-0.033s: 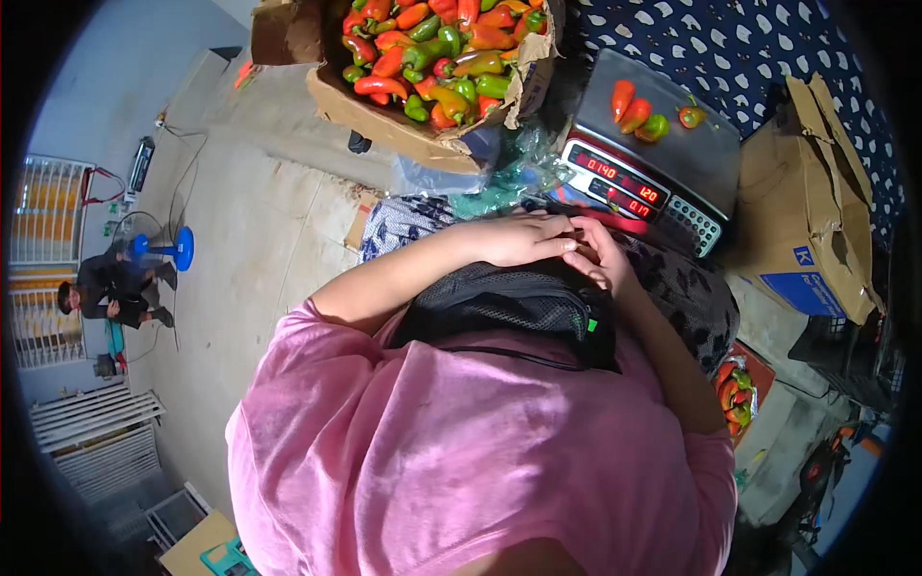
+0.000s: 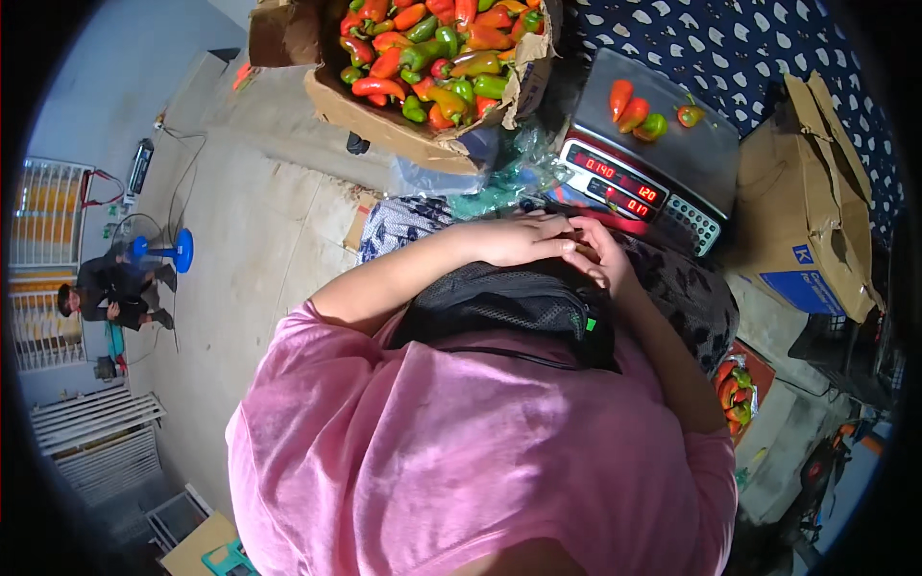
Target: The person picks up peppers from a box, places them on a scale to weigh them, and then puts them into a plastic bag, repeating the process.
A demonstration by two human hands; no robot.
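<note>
Both hands rest together in my lap, just above a black mesh waist bag (image 2: 499,302). My left hand (image 2: 519,240) lies palm down with its fingers stretched loosely toward the right one. My right hand (image 2: 597,254) meets it at the fingertips, its fingers lightly bent and apart; I see no object in either. Beyond them stands a digital scale (image 2: 663,125) with a lit red display. On its metal plate lie a few peppers (image 2: 632,114), red and green. A torn cardboard box (image 2: 384,120) full of red, orange and green peppers (image 2: 413,58) is at the far left.
A second cardboard box (image 2: 792,211) stands right of the scale, beside dark patterned cloth (image 2: 691,29). Clear green plastic bags (image 2: 509,178) lie between pepper box and scale. More peppers (image 2: 735,394) fill a container at right. A person (image 2: 115,293) sits far left near a blue fan (image 2: 182,250).
</note>
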